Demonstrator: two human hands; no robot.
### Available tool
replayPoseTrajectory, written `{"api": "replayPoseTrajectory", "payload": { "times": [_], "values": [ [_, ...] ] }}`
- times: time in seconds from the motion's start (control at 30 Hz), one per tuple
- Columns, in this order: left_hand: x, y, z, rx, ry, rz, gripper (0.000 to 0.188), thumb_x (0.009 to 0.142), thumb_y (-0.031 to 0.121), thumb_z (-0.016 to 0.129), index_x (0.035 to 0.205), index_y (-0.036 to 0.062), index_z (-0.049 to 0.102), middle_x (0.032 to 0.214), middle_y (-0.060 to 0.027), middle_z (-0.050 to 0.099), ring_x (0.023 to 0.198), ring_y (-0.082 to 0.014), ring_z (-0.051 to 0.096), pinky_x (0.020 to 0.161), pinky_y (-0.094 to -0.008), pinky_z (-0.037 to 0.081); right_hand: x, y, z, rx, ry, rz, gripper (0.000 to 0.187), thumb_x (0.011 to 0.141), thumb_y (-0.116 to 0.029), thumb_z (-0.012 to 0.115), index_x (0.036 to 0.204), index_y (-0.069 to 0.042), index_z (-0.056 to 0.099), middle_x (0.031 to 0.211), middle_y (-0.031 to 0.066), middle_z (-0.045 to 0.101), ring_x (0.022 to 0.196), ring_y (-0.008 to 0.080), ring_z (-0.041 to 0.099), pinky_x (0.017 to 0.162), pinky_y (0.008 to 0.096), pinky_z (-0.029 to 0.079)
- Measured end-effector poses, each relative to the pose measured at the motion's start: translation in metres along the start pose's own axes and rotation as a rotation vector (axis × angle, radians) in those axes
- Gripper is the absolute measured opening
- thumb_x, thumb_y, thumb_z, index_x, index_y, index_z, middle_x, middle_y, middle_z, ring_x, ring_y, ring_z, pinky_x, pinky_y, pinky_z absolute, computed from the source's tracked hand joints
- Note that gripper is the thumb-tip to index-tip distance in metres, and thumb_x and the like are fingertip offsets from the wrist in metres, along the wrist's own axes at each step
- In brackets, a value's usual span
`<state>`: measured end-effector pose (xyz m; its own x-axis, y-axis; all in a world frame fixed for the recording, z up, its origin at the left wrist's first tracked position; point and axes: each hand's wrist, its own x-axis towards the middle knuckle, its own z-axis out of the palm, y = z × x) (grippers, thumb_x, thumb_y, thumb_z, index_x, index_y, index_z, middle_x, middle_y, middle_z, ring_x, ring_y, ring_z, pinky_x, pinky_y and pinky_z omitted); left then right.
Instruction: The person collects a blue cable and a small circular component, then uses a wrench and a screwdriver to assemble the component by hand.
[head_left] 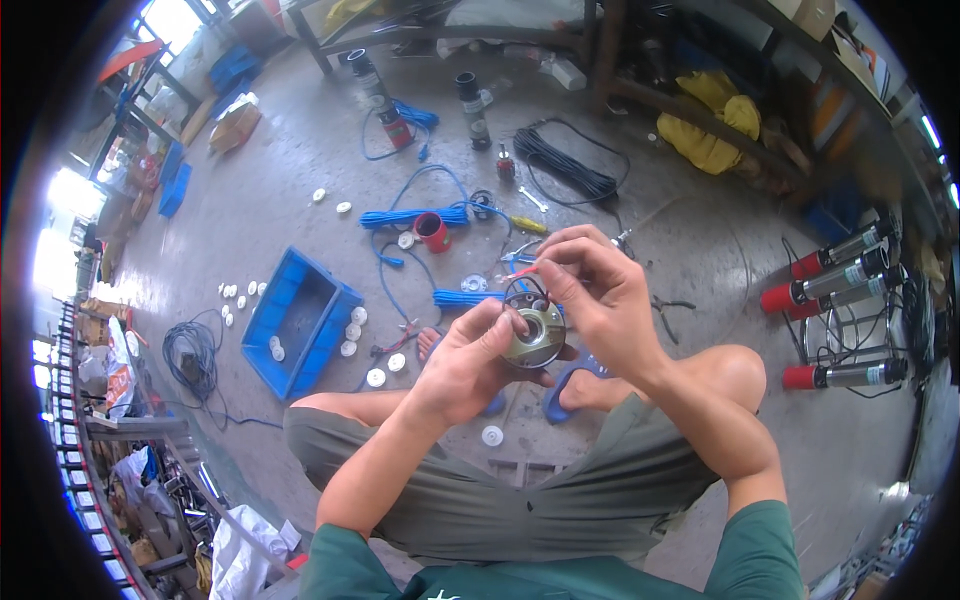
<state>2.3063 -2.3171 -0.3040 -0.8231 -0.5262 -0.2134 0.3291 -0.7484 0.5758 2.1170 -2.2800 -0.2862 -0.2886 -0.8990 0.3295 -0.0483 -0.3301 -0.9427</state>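
Note:
My left hand point(468, 368) holds a round metal motor end cover point(544, 348) with a hole in its middle. Its thumb lies over the face of the cover, and the other fingers are around and beneath it. Above the cover's far edge, my right hand point(605, 300) pinches a thin red wire point(522, 274) between thumb and fingertips. A dark wire loop point(513, 289) rises between the cover and the right hand. Where the wires enter the cover is too small to tell. Both hands are raised over the floor, between my bent knees.
A blue plastic bin point(328, 342) stands to the left, with white discs point(376, 378) around it. Ahead lie blue cable bundles point(415, 217), a red cylinder point(432, 232), a wrench point(534, 200) and a black cable coil point(565, 165). Pliers point(668, 315) and red-ended pumps point(840, 375) are at right.

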Motion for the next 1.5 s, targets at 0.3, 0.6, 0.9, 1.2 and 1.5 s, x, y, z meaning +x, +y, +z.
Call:
{"api": "replayPoseTrajectory", "payload": {
  "times": [0.3,0.6,0.9,1.2,1.5],
  "values": [
    [-0.003,0.005,-0.007,-0.039,-0.089,0.048,0.018,0.106,0.028,0.051,0.113,0.0126,0.054,0.138,-0.0244,0.053,0.109,-0.0529,0.064,0.066,-0.0463,0.063,0.017,-0.004,-0.024,0.09,-0.424,0.056,0.032,0.091,-0.028,0.075,0.107,-0.004,0.063,0.11,0.0082,0.065,0.075,0.0046,0.054,0.065,0.0233,0.046],
    [-0.003,0.006,-0.013,-0.032,-0.184,0.067,0.017,0.107,0.024,0.052,0.113,0.0101,0.061,0.125,-0.0136,0.064,0.119,-0.0343,0.063,0.088,-0.0513,0.058,0.01,-0.011,-0.01,-0.464,-0.125,-0.398,0.023,0.077,-0.003,0.081,0.097,-0.006,0.071,0.092,0.0073,0.069,0.056,0.012,0.06,0.05,0.0264,0.048],
    [-0.004,0.001,-0.017,-0.034,-0.133,0.103,0.017,0.106,0.021,0.054,0.116,0.01,0.061,0.121,-0.007,0.063,0.115,-0.0246,0.062,0.093,-0.0598,0.054,-0.002,-0.009,0.003,-0.71,-0.096,-0.395,0.036,0.077,-0.009,0.081,0.111,-0.009,0.069,0.089,0.0054,0.067,0.058,0.0169,0.062,0.053,0.0308,0.051],
    [-0.005,0.01,-0.004,-0.069,-0.123,0.13,0.043,0.107,0.051,0.037,0.11,0.0107,0.052,0.13,-0.0115,0.056,0.125,-0.0361,0.056,0.095,-0.0642,0.051,0.007,0.004,-0.005,-0.554,-0.117,-0.576,0.019,0.078,0.0,0.08,0.094,-0.003,0.071,0.089,0.0074,0.072,0.064,0.015,0.067,0.053,0.0269,0.052],
    [-0.011,0.005,-0.006,-0.16,-0.024,0.148,0.039,0.106,0.048,0.044,0.093,0.0111,0.047,0.121,-0.019,0.06,0.112,-0.0374,0.064,0.083,-0.0611,0.058,0.014,0.0,-0.007,-0.512,-0.375,-0.707,0.028,0.074,0.002,0.071,0.1,-0.004,0.062,0.098,0.0083,0.067,0.069,0.018,0.065,0.057,0.0281,0.052]
  ]
}}
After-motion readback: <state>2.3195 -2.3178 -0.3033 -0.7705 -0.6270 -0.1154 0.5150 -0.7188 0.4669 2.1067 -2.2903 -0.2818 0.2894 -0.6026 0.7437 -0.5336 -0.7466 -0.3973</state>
